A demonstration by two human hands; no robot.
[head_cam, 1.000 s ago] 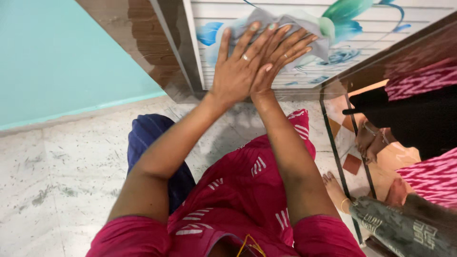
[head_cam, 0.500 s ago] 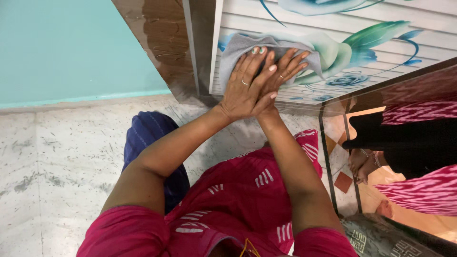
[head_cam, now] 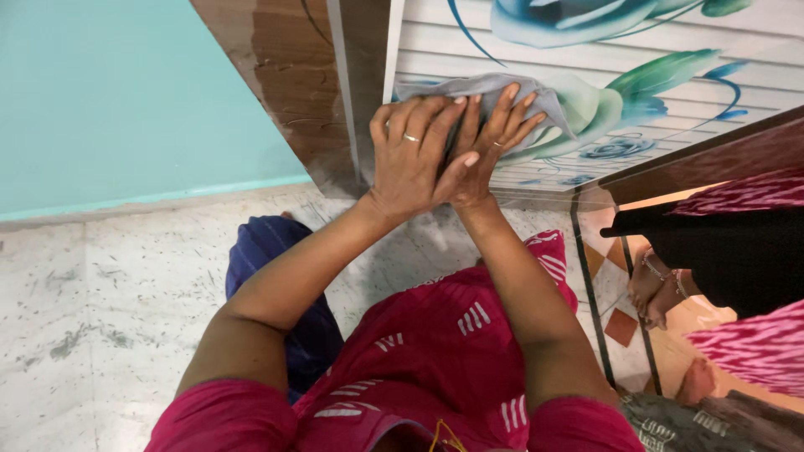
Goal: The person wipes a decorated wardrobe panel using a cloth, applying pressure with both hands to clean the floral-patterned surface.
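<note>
- Where the scene is widest, a speckled pale stone floor fills the near left, meeting a turquoise wall at the far left.
- Door panel, far right: white, ribbed, printed with blue roses and green leaves; a glossy brown wood-grain frame borders it on the left.
- Mirrored surface, right: reflects pink patterned cloth, a dark garment and bangled wrists.
- Person's garment, near centre: magenta with white dashes; dark blue fabric just left of it.
- Left hand: flat, fingers spread, a ring on one finger, palm pressing down over the right hand and the cloth.
- Right hand: partly under the left, fingers splayed, pressed flat on the cloth.
- Grey cloth: bunched against the lower left corner of the door panel, under both hands, its edges showing past the fingertips.
</note>
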